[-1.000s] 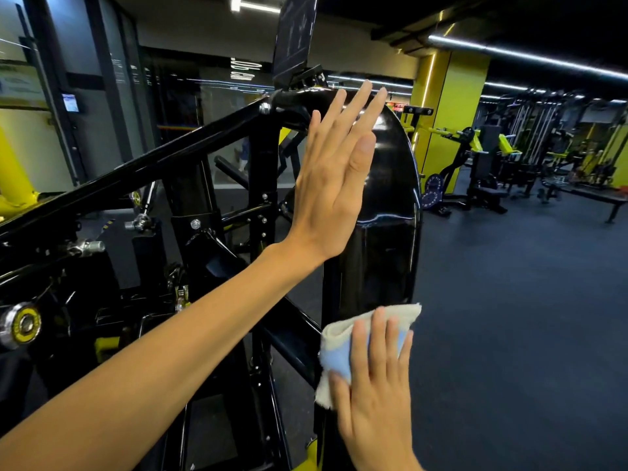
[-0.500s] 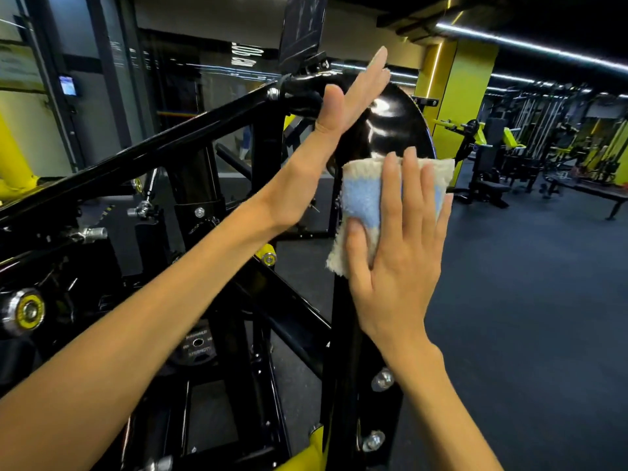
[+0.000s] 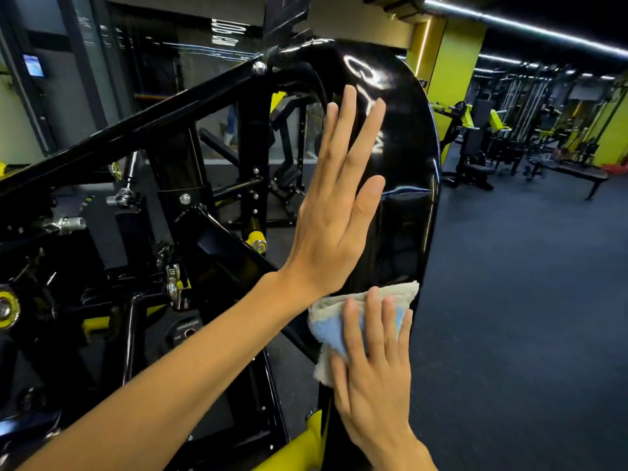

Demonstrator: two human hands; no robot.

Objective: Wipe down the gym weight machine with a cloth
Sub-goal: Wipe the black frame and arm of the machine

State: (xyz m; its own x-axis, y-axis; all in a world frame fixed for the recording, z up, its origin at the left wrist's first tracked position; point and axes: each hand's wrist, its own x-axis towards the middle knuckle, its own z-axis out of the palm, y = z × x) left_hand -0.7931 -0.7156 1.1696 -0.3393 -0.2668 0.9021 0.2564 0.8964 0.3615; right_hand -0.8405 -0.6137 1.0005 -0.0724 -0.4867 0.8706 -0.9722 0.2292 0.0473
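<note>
Cloth (image 3: 343, 321), soft and light, lower centre of frame, is pressed under flat right hand (image 3: 372, 375) fingers against the glossy, rigid, likely slick black machine panel (image 3: 404, 212); left hand (image 3: 334, 212) braces flat above, holding nothing.

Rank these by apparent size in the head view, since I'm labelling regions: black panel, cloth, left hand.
1. black panel
2. left hand, though it is nearer the camera
3. cloth, partly hidden under the right hand

**Hidden and cut off**

The right hand (image 3: 370, 372) covers most of the cloth (image 3: 331, 329). The left hand (image 3: 334, 205) hides part of the black shroud (image 3: 404, 164). The placard (image 3: 287, 15) above is cropped by the top edge; distant machines (image 3: 482, 144) are too small to identify.
</note>
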